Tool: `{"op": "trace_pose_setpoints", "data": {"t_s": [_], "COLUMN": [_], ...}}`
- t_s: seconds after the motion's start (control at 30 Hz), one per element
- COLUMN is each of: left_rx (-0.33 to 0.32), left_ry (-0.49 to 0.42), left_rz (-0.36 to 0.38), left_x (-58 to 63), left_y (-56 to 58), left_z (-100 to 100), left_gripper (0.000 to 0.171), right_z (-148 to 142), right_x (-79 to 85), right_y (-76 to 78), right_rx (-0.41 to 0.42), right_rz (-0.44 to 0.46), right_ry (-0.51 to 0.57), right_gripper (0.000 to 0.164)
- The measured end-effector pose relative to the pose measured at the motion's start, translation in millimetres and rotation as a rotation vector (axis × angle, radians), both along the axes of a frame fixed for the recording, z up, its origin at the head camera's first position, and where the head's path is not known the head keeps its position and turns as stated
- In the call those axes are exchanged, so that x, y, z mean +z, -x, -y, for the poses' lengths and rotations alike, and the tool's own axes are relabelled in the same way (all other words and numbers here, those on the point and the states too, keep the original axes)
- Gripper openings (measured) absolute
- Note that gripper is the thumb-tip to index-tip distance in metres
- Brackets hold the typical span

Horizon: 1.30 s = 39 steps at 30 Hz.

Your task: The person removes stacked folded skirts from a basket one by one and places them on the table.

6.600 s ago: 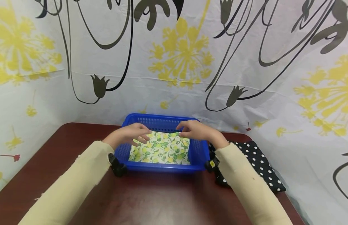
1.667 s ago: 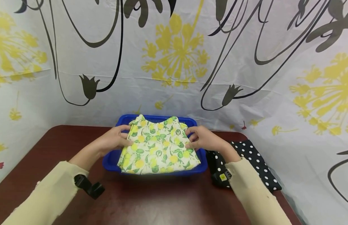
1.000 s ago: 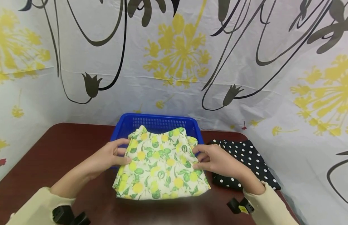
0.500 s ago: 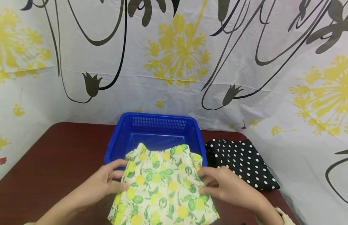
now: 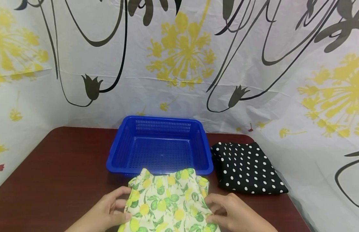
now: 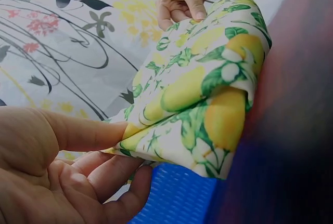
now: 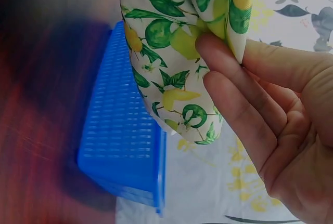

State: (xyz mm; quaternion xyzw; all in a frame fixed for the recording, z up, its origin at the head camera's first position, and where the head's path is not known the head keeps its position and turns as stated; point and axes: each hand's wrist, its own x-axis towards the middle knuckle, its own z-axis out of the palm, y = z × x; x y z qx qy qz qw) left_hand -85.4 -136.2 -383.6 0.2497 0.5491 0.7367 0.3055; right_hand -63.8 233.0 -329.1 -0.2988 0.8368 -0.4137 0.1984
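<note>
A folded garment with a lemon-and-leaf print is held up in front of the blue basket, its lower part cut off by the head view's bottom edge. My left hand pinches its left side. In the left wrist view the thumb lies on the folded layers of the garment with fingers beneath. On the opposite side my right hand pinches the other edge. The right wrist view shows that hand with thumb and index finger gripping the cloth. Which kind of garment it is, I cannot tell.
Behind the garment the blue plastic basket stands on the dark red table, nothing visible inside it. To its right lies a folded black cloth with white polka dots. A patterned white sheet hangs behind the table.
Both hands took hold of the lemon-print garment in the basket, lifted it out and drew it toward me, past the basket's near rim. The basket's inside came into view.
</note>
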Motion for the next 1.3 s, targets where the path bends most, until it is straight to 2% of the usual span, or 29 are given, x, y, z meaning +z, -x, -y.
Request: {"op": "trace_pose_setpoints", "data": {"t_s": [0.13,0.27,0.43,0.57,0.63,0.83,0.97,1.1,1.2,1.3], "left_rx": [-0.012,-0.031,-0.032,0.016,0.032,0.059,0.094,0.099,0.103,0.106], "left_ry": [-0.044,-0.054,-0.024,0.059,0.102,0.182,0.264,0.335,0.407,0.445], "left_rz": [0.022,0.004,-0.006,-0.015,-0.024,0.017,0.076,0.065,0.028,0.037], "left_x": [-15.0,-28.6,-43.2,-51.8,-55.6,-65.7,-70.1,-73.8,-74.9,-74.0], "left_y": [-3.3,-3.3,0.7,8.5,13.5,25.7,28.0,28.5,28.0,27.2], "left_z": [0,0,-5,-11,-13,-15,-13,-10,-7,-5], "left_gripper": [0.052,0.053,0.051,0.049,0.048,0.05,0.051,0.052,0.058,0.063], "right_z": [0,-1,-2,-3,-3,-4,-6,-9,-12,-15], "right_x": [-11.5,-26.2,-45.9,-63.7,-72.1,-90.5,-99.9,-108.1,-112.0,-113.0], "right_y": [0.6,1.1,7.4,13.5,16.3,24.3,26.7,27.0,27.0,27.0], "right_rx": [-0.018,-0.011,-0.084,-0.132,-0.13,-0.126,-0.14,-0.165,-0.163,-0.158], "right_rz": [0.038,0.053,0.144,0.171,0.143,0.042,0.029,0.057,0.067,0.088], "right_ry": [0.022,0.051,0.015,0.005,0.015,0.053,0.049,0.06,0.085,0.105], "right_gripper": [0.024,0.021,0.021,0.02,0.02,0.018,0.02,0.024,0.028,0.03]}}
